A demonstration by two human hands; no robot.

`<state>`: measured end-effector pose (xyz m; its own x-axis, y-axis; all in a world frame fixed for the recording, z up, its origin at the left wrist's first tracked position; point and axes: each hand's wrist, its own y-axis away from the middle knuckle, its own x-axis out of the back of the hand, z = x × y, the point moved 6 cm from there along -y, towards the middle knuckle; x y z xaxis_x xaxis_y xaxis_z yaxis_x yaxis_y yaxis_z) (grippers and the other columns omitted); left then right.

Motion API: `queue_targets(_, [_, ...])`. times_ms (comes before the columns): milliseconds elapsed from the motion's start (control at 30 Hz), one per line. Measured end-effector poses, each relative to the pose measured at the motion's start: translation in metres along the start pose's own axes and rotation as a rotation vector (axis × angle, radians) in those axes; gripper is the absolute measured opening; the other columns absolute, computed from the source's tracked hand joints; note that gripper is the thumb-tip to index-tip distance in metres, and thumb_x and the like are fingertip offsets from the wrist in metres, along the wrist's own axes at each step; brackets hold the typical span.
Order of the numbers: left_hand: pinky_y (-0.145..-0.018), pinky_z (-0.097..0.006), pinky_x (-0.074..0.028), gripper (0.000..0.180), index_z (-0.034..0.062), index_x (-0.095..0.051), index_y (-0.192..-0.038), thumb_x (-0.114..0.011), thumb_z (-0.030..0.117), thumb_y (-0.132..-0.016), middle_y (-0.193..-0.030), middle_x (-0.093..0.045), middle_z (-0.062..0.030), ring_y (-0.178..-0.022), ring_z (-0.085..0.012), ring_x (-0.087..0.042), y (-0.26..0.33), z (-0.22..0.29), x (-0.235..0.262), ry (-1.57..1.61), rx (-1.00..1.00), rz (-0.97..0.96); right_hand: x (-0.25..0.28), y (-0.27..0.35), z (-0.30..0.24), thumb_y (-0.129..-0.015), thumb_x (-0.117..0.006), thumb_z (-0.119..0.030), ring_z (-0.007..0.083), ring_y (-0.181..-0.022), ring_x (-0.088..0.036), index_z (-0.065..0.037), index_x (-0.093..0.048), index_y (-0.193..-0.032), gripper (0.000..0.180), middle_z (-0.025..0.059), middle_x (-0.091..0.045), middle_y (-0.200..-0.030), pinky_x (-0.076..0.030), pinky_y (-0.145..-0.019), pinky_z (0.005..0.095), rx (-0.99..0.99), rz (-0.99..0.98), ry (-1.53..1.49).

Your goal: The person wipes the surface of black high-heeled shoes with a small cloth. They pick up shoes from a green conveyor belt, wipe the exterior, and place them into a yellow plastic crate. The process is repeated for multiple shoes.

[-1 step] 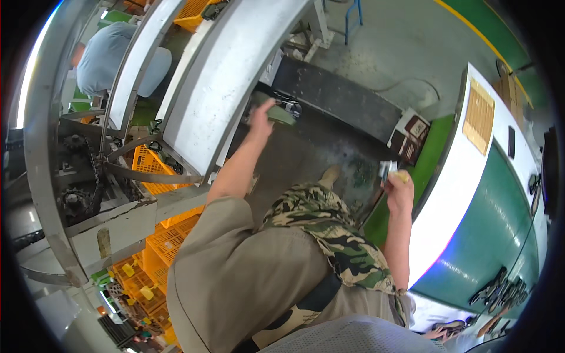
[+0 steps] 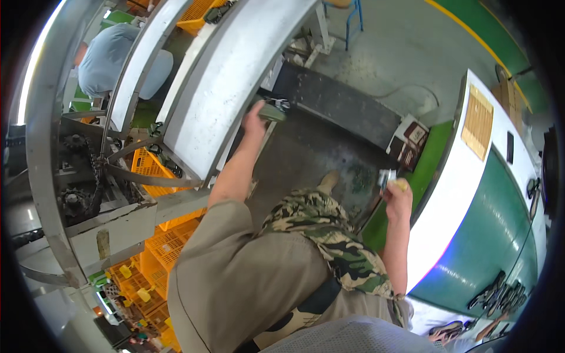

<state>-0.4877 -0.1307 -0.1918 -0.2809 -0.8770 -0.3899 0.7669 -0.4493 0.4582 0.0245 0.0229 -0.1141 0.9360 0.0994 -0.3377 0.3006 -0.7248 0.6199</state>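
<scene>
My left hand (image 2: 253, 120) is clamped on a rounded green piece (image 2: 273, 113) with black and pale parts, well left of the green-topped bench (image 2: 471, 235). My right hand (image 2: 398, 194) pinches a small silvery piece (image 2: 385, 176), near that bench's left edge. Also left of the bench are a long dark box (image 2: 341, 97), a brown-and-white carton (image 2: 410, 136) and, farthest off, orange crates (image 2: 168, 250).

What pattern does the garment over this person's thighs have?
The garment has a camouflage pattern in green, black, brown and beige, best seen in the head view.
</scene>
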Motion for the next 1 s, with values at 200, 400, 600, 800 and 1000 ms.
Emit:
queue_targets(200, [-0.064, -0.035, -0.045, 0.016, 0.0081, -0.059, -0.085, -0.070, 0.016, -0.076, -0.088, -0.057, -0.0064, -0.078, -0.0176, -0.055, -0.003, 0.002, 0.064, -0.278, -0.590, 0.441, 0.039, 0.011, 0.030, -0.082, -0.066, 0.000, 0.0134, -0.059, -0.056, -0.008, -0.053, -0.085, 0.016, 0.0029, -0.058, -0.074, -0.055, -0.056, 0.0319, -0.081, -0.003, 0.006])
queue_targets(400, [-0.049, -0.029, -0.040, 0.029, 0.0150, -0.046, -0.077, -0.072, 0.004, -0.071, -0.073, -0.047, 0.0038, -0.061, -0.0105, -0.049, 0.100, -0.075, -0.014, -0.388, -0.092, 0.067, 0.083, 0.010, 0.043, -0.084, -0.065, -0.003, 0.0168, -0.064, -0.062, -0.010, -0.054, -0.089, 0.014, 0.0034, -0.062, -0.077, -0.057, -0.060, 0.0342, -0.068, -0.047, 0.001])
queue_targets(600, [-0.076, -0.036, -0.052, 0.079, -0.0009, -0.035, -0.142, -0.076, 0.007, -0.074, -0.125, -0.057, -0.0125, -0.095, -0.0222, -0.064, 0.161, -0.088, -0.096, -0.501, 0.090, -0.189, 0.122, 0.040, 0.030, -0.084, -0.066, -0.005, 0.0192, -0.062, -0.062, -0.009, -0.054, -0.087, 0.013, 0.0052, -0.063, -0.073, -0.053, -0.056, 0.0334, -0.006, 0.011, -0.193])
queue_targets(800, [-0.064, -0.032, -0.051, 0.073, -0.0038, -0.037, -0.139, -0.074, 0.010, -0.077, -0.102, -0.066, -0.0119, -0.081, -0.0194, -0.066, 0.208, -0.086, -0.160, -0.522, 0.080, -0.368, 0.174, 0.069, 0.030, -0.090, -0.062, -0.019, 0.0181, -0.062, -0.060, -0.013, -0.057, -0.088, 0.008, 0.0046, -0.063, -0.073, -0.046, -0.057, 0.0339, 0.042, -0.056, -0.267])
queue_targets(1000, [-0.062, -0.032, -0.052, 0.068, -0.0050, -0.041, -0.135, -0.074, 0.011, -0.079, -0.101, -0.066, -0.0140, -0.081, -0.0229, -0.067, 0.283, -0.122, -0.242, -0.695, 0.159, -0.654, 0.226, 0.111, 0.025, -0.091, -0.061, -0.017, 0.0177, -0.063, -0.059, -0.012, -0.056, -0.088, 0.008, 0.0042, -0.061, -0.072, -0.045, -0.056, 0.0330, 0.128, 0.058, -0.444])
